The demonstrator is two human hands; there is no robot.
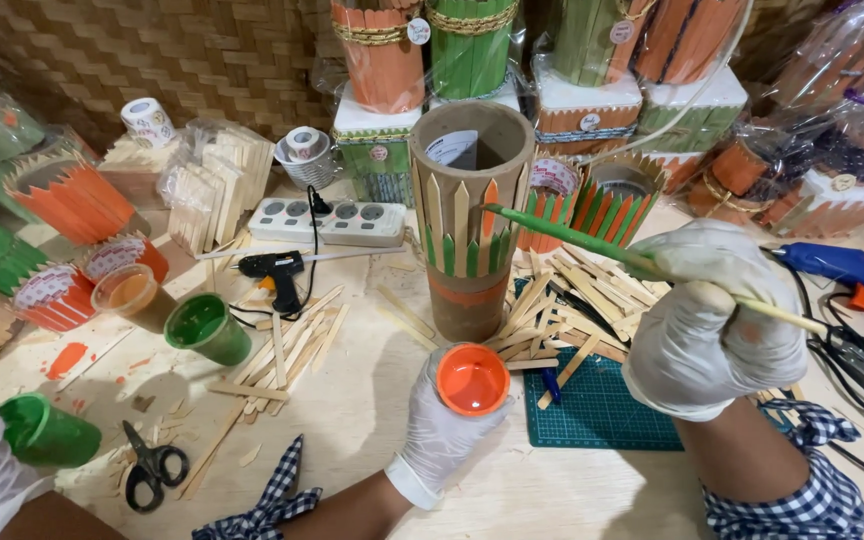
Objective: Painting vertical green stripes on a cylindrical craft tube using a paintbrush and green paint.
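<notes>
The left hand (442,425), in a white glove, is wrapping its grip around a small cup of orange paint (472,379) at lower centre of the frame, fingers curled under the round rim. The right hand (714,320), also gloved, is pinching a thin paintbrush (592,246) with a green-smeared shaft, and its tip is touching a pointed wooden stick on the cardboard tube (470,215). That tube is standing upright at centre, smooth brown card ringed with flat pale sticks painted green at their bases, one orange.

Open room is lying mostly along the lower edge, on the bare pale tabletop (352,400) between the two forearms. To the right of the tube a loose heap of craft sticks (562,310) is spilling onto a green gridded cutting mat (597,410), which is sitting under the right wrist. At left, more sticks are scattering near a black glue gun (277,272), a green paint cup (207,328) and black-handled scissors (152,468) near the lower left edge. A white power strip (337,222) is lying behind the glue gun. A blue glue gun (857,272) with tangled black cords is crowding the right edge. Finished stick-covered pots in crinkled clear wrap are filling the top of the frame against a woven wall.
</notes>
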